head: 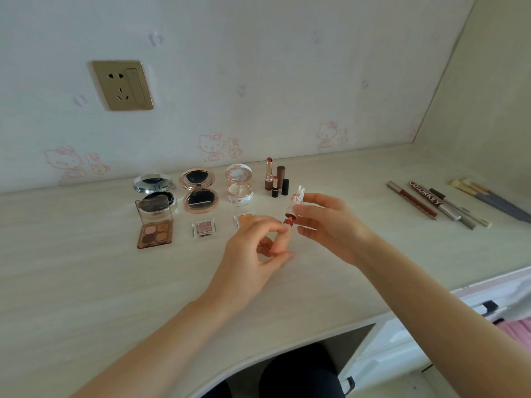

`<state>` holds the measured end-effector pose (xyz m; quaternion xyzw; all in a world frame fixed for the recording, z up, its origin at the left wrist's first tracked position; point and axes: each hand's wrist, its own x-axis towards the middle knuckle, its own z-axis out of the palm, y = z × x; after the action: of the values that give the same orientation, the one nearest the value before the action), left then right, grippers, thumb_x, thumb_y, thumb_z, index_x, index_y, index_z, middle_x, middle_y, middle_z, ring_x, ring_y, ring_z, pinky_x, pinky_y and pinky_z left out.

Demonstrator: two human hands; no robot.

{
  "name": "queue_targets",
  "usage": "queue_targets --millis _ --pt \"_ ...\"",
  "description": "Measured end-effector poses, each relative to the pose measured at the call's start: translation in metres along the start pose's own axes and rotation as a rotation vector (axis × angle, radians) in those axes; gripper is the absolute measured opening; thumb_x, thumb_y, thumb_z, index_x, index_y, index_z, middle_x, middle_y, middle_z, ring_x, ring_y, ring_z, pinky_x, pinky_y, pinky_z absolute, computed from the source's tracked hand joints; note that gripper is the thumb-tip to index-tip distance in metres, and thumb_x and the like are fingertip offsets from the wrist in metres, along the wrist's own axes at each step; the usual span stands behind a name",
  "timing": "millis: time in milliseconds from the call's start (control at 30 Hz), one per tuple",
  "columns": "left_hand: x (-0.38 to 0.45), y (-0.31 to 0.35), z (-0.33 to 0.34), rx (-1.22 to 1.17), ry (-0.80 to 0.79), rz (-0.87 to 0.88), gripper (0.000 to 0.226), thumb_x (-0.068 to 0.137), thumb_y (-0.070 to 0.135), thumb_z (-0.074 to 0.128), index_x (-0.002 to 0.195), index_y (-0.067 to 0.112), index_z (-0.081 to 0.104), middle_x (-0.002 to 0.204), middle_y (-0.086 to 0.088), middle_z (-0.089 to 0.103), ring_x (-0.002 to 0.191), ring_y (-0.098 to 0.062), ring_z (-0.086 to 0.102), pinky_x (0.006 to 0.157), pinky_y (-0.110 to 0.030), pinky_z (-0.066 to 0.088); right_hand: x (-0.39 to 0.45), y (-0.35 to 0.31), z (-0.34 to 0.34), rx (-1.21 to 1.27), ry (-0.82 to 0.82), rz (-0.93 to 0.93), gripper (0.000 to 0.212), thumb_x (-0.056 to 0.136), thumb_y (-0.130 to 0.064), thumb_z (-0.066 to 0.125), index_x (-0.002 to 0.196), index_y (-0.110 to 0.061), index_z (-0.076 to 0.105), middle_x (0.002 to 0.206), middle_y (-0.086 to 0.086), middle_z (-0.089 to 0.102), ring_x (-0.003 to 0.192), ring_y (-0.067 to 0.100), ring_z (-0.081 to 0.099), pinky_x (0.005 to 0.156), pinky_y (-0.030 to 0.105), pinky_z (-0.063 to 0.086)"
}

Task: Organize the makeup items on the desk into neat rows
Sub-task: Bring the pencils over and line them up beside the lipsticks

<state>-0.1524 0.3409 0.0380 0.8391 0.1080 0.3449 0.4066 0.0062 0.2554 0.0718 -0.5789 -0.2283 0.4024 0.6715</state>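
My right hand holds a small rabbit-topped lip product above the pale desk, its fingers curled round the white part. My left hand pinches the red lower end of the same item with thumb and forefinger. Behind them lie open compacts: a silver one, a rose-gold one and a pink one. An eyeshadow palette and a small pink pan sit in front of them. An orange pan is partly hidden by my left fingers.
Uncapped lipsticks and their caps stand near the wall behind my hands. Lip glosses, pencils and brushes lie at the right. A wall socket sits at the upper left. The desk's curved front edge is near my lap.
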Motion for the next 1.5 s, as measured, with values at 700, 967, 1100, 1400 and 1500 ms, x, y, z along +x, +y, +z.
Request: queue_targets --millis 700,967,1100,1400,1500 --pt "0.022 -0.029 0.024 0.362 -0.115 0.193 0.009 0.088 0.01 0.062 0.093 0.011 0.069 0.111 0.005 0.059 0.086 -0.009 0.06 0.08 -0.025 0.05 0.063 -0.014 0.01 -0.607 -0.029 0.111 0.026 0.077 -0.013 0.077 0.099 -0.004 0.067 0.079 0.01 0.065 0.067 0.019 0.056 0.052 0.021 0.042" --pt "0.023 -0.032 0.021 0.415 -0.121 0.178 0.013 0.087 0.008 0.061 0.096 0.008 0.071 0.108 -0.001 0.064 0.101 -0.016 0.059 0.091 -0.014 0.039 0.077 -0.009 0.021 -0.792 0.008 0.096 0.03 0.075 -0.016 0.078 0.097 0.003 0.071 0.064 0.005 0.057 0.053 0.014 0.046 0.046 0.021 0.034" --pt "0.022 -0.032 0.021 0.413 -0.118 0.173 0.013 0.087 0.007 0.062 0.096 0.008 0.071 0.108 -0.001 0.064 0.099 -0.017 0.06 0.09 -0.019 0.041 0.081 -0.007 0.021 -0.815 0.033 0.092 0.03 0.077 -0.017 0.076 0.098 0.004 0.07 0.068 0.009 0.056 0.052 0.014 0.044 0.044 0.021 0.033" --pt "0.02 -0.031 0.02 0.449 -0.109 0.159 0.019 0.088 0.012 0.064 0.106 0.014 0.07 0.114 0.004 0.064 0.101 -0.014 0.055 0.089 -0.017 0.04 0.082 -0.004 0.018 -0.829 -0.015 0.077 0.03 0.076 -0.022 0.078 0.095 0.001 0.071 0.074 0.013 0.059 0.058 0.019 0.043 0.047 0.023 0.034" --pt "0.019 -0.028 0.019 0.437 -0.103 0.145 0.021 0.087 0.013 0.065 0.107 0.016 0.07 0.114 0.006 0.064 0.102 -0.012 0.055 0.087 -0.018 0.043 0.082 -0.003 0.018 -0.815 -0.006 0.057 0.031 0.075 -0.023 0.08 0.094 0.0 0.071 0.075 0.013 0.062 0.064 0.021 0.048 0.051 0.025 0.037"
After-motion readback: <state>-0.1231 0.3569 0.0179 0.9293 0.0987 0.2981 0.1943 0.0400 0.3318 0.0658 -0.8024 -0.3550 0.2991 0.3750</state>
